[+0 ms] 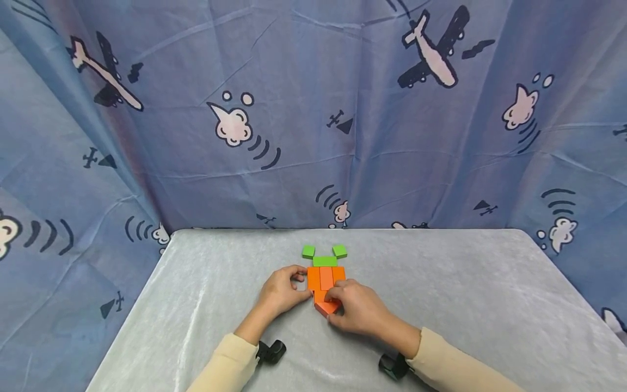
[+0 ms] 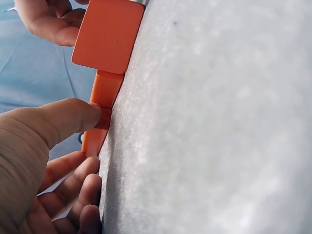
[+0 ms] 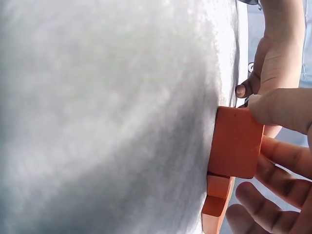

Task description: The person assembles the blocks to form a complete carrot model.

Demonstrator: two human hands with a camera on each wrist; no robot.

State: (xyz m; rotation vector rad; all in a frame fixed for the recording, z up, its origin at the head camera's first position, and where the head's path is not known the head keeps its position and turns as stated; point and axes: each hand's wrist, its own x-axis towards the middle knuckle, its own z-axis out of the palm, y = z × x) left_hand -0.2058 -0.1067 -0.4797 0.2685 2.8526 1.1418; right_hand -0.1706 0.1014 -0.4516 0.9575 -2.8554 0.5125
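Orange blocks (image 1: 325,277) lie side by side on the cloth-covered table, with a green block (image 1: 325,261) against their far edge. My left hand (image 1: 281,289) is at their left; its thumb touches the front of the left orange block and a finger meets its side. My right hand (image 1: 360,308) pinches a tilted orange-red block (image 1: 327,308) at the near end, thumb in front and fingers over the back. In the right wrist view, that block's square face (image 3: 235,142) shows by the thumb. The left wrist view shows the left thumb (image 2: 73,117) pressed to orange.
Two small green blocks (image 1: 308,251) stand apart beyond the far end, one on either side. A grey-white cloth (image 1: 441,283) covers the table. Behind it hangs a blue curtain (image 1: 303,136) with airplane prints. Dark wrist cameras (image 1: 271,351) sit on both wrists.
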